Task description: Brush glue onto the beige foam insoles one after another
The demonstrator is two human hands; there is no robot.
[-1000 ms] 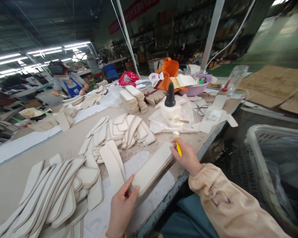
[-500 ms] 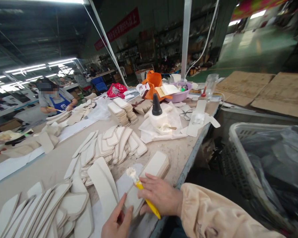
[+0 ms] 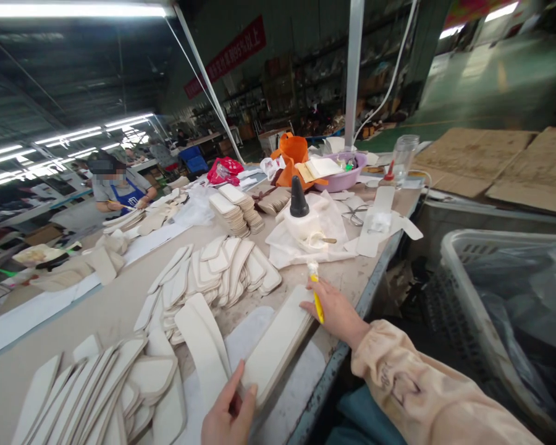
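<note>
A stack of long white rounded strips (image 3: 278,340) lies at the table's near edge. At its near end, my left hand (image 3: 231,408) pinches the stack between thumb and fingers. My right hand (image 3: 336,309) is closed round a brush with a yellow handle (image 3: 317,303), its tip coated in white paste. Fingers of that same hand rest against the stack's far end. Beyond the brush, a white pot with a black cone-shaped top (image 3: 301,222) stands on a crumpled white sheet (image 3: 282,250). Two curved white pieces (image 3: 204,337) lie left of the stack.
Heaps of cut white pieces (image 3: 106,389) cover the near left, with neat piles (image 3: 231,213) farther back. Scissors (image 3: 354,215), a purple basin (image 3: 347,177) and a glass jar (image 3: 405,157) stand beyond. A plastic crate (image 3: 449,259) is at right; a person (image 3: 120,185) works at far left.
My right hand has moved away from me along the stack to its far end, carrying the brush. My left hand stays at the near end. The view has shifted slightly.
</note>
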